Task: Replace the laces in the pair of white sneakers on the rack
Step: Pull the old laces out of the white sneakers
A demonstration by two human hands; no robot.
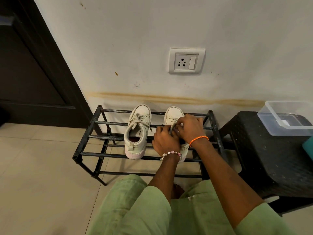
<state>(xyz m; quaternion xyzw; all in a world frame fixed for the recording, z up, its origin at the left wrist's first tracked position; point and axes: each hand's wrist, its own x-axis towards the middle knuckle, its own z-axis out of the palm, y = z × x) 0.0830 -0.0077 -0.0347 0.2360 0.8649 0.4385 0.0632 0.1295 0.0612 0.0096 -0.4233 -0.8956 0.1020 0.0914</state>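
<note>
Two white sneakers on black metal rack (88, 136), top tier, toes to the wall, heels toward the camera; left sneaker (137, 131) fully visible, off-white, laced, lace (139, 118) loosely tied with ends trailing over the sides, sole scuffed pinkish at the heel; right sneaker (173, 114) just beside it, apart, mostly hidden, toe cap and top lace rows showing.

Two white sneakers (137, 131) (173, 116) on one black rack (94, 122). Two hands (165, 140) (190, 128) at the right sneaker. Two bracelets: one beaded (171, 154), one orange (198, 139). One black stool (264, 150) carrying one clear tub (288, 116). One wall socket (186, 61). One dark door (30, 65)
</note>
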